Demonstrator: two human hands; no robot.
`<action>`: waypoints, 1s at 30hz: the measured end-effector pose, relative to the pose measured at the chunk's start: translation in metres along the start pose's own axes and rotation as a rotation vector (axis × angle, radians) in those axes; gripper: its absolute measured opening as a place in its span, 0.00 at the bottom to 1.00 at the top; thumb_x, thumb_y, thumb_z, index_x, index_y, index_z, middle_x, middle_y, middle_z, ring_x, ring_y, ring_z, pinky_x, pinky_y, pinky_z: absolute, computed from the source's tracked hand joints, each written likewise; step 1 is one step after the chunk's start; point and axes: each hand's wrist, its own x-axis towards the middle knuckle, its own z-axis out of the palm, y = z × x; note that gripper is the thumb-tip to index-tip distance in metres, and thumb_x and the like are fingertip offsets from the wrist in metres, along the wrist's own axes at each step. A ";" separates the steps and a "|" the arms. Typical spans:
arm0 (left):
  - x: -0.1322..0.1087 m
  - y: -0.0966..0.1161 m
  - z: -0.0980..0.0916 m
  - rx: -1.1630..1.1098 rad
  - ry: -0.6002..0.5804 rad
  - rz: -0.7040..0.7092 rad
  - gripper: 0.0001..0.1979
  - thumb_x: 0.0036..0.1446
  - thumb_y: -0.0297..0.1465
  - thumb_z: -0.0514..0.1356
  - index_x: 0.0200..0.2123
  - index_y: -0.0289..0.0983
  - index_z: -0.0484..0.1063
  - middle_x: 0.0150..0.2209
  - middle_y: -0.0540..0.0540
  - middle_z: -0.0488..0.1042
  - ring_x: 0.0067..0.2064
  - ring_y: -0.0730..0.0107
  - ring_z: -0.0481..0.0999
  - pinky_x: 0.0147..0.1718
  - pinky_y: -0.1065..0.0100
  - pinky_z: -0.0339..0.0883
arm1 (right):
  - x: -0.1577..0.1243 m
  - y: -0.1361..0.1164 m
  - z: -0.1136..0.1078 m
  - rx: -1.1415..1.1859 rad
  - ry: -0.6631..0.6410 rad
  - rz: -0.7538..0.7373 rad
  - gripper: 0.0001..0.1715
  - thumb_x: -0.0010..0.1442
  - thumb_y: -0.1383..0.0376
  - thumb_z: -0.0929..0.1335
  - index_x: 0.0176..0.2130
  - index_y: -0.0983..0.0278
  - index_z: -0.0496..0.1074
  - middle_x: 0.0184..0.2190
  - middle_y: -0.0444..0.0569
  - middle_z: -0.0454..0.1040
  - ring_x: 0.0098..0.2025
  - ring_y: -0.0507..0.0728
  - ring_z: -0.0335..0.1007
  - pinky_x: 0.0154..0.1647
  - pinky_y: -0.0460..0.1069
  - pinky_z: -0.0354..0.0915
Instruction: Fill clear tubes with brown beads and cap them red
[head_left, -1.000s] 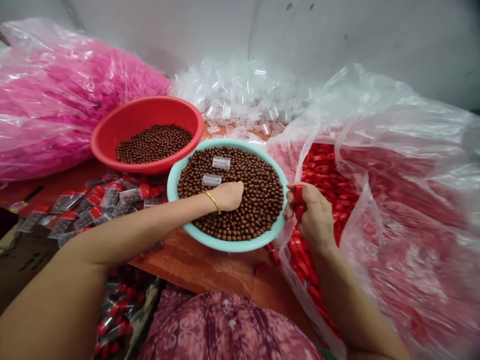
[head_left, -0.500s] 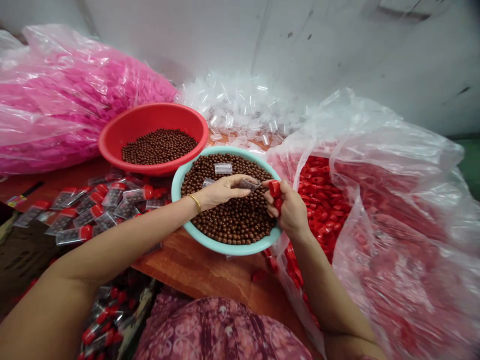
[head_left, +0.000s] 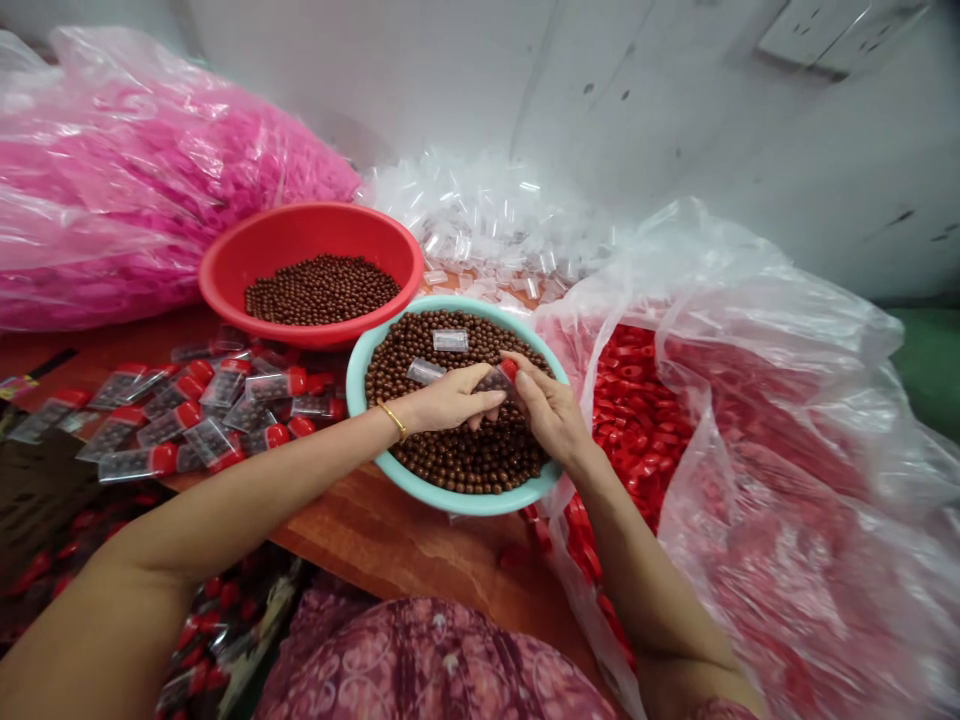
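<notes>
Over the mint-green basin (head_left: 450, 497) of brown beads (head_left: 480, 470), my left hand (head_left: 454, 398) is closed around a small clear plastic bottle (head_left: 491, 380) with dark beads inside. My right hand (head_left: 551, 405) pinches a red cap (head_left: 509, 369) at the bottle's open end; whether it is fully seated I cannot tell. The right palm is turned away, so anything else in it is hidden. Two clear bottles lie on the beads behind my left hand: one flat bottle (head_left: 450, 341) and a tilted bottle (head_left: 425, 372).
A red basin (head_left: 225, 280) of beads stands behind left. Several capped bottles (head_left: 225, 400) are piled at left, with more below the table edge. Clear empty bottles (head_left: 487, 225) are heaped by the wall. A plastic bag (head_left: 787, 420) of red caps (head_left: 637, 400) lies right; a pink-filled bag (head_left: 165, 190) stands left.
My right hand has moved left to the bottle and set a red cap against its end. Two red caps showed in that hand before; one shows now. The view has shifted slightly.
</notes>
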 end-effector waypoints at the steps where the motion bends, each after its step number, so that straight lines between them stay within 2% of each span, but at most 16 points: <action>1: 0.000 -0.001 0.001 0.062 0.040 0.013 0.06 0.58 0.32 0.53 0.33 0.35 0.60 0.26 0.54 0.65 0.23 0.80 0.64 0.23 0.75 0.60 | -0.001 0.001 0.001 -0.024 -0.012 -0.007 0.24 0.62 0.54 0.61 0.54 0.59 0.69 0.52 0.46 0.73 0.55 0.57 0.68 0.59 0.55 0.61; 3: -0.002 -0.004 0.002 0.219 0.124 0.056 0.06 0.57 0.32 0.55 0.34 0.35 0.62 0.28 0.52 0.67 0.27 0.76 0.66 0.27 0.72 0.64 | -0.004 0.000 0.002 -0.051 -0.032 -0.024 0.25 0.61 0.55 0.62 0.56 0.58 0.68 0.54 0.45 0.72 0.57 0.57 0.67 0.62 0.56 0.58; 5: -0.004 -0.005 0.003 0.364 0.156 0.111 0.07 0.55 0.32 0.56 0.35 0.34 0.64 0.33 0.48 0.71 0.34 0.70 0.69 0.35 0.67 0.66 | -0.007 -0.002 0.002 -0.039 -0.053 -0.038 0.25 0.61 0.56 0.62 0.55 0.59 0.69 0.52 0.44 0.73 0.55 0.58 0.69 0.60 0.56 0.60; 7: -0.006 -0.004 0.003 0.431 0.118 0.155 0.10 0.55 0.33 0.57 0.39 0.34 0.65 0.38 0.44 0.73 0.39 0.66 0.71 0.42 0.63 0.66 | -0.010 -0.005 0.001 -0.027 -0.077 -0.049 0.23 0.61 0.57 0.62 0.53 0.58 0.71 0.49 0.43 0.75 0.51 0.58 0.72 0.57 0.55 0.65; 9: -0.008 -0.001 0.004 0.442 0.074 0.187 0.13 0.55 0.34 0.56 0.42 0.33 0.66 0.41 0.43 0.74 0.42 0.65 0.71 0.44 0.63 0.66 | -0.014 -0.008 0.001 -0.025 -0.070 -0.060 0.22 0.60 0.58 0.62 0.52 0.58 0.72 0.47 0.44 0.77 0.48 0.58 0.74 0.54 0.55 0.67; 12: -0.009 0.004 0.008 0.473 0.112 0.165 0.11 0.51 0.35 0.59 0.36 0.34 0.67 0.35 0.47 0.74 0.36 0.68 0.71 0.36 0.68 0.65 | -0.021 -0.011 0.002 -0.023 -0.018 -0.072 0.22 0.61 0.57 0.62 0.51 0.59 0.74 0.46 0.45 0.77 0.47 0.59 0.74 0.53 0.57 0.68; 15: -0.008 0.007 0.010 0.536 0.177 0.100 0.07 0.46 0.32 0.60 0.26 0.35 0.65 0.24 0.52 0.68 0.26 0.74 0.64 0.26 0.72 0.57 | -0.028 -0.011 0.009 -0.083 -0.006 -0.073 0.23 0.62 0.57 0.60 0.52 0.59 0.72 0.48 0.46 0.76 0.49 0.59 0.73 0.54 0.57 0.67; 17: -0.006 0.007 0.011 0.544 0.198 0.084 0.07 0.44 0.30 0.59 0.22 0.35 0.62 0.21 0.54 0.64 0.24 0.76 0.61 0.23 0.73 0.53 | -0.030 -0.011 0.014 -0.174 0.004 -0.067 0.24 0.62 0.57 0.60 0.55 0.59 0.70 0.49 0.48 0.76 0.49 0.59 0.73 0.54 0.56 0.67; 20: -0.003 0.006 0.011 0.449 0.233 0.059 0.07 0.42 0.29 0.59 0.21 0.35 0.61 0.20 0.55 0.62 0.23 0.77 0.59 0.23 0.73 0.52 | -0.026 -0.014 0.019 -0.224 0.057 -0.065 0.25 0.63 0.57 0.59 0.56 0.61 0.68 0.50 0.50 0.74 0.51 0.59 0.72 0.56 0.55 0.65; 25: 0.003 0.004 0.009 0.198 0.245 0.044 0.07 0.37 0.28 0.59 0.23 0.35 0.63 0.22 0.55 0.63 0.25 0.78 0.59 0.24 0.73 0.55 | -0.012 -0.020 0.014 -0.033 0.042 -0.106 0.23 0.65 0.56 0.57 0.51 0.60 0.71 0.49 0.48 0.75 0.52 0.57 0.70 0.56 0.54 0.64; 30: 0.004 0.000 0.007 0.261 0.271 0.108 0.08 0.39 0.31 0.58 0.24 0.35 0.63 0.23 0.53 0.64 0.26 0.75 0.61 0.24 0.73 0.55 | -0.009 -0.016 0.012 -0.077 0.112 -0.125 0.23 0.65 0.54 0.59 0.53 0.60 0.69 0.47 0.48 0.75 0.49 0.56 0.71 0.54 0.53 0.65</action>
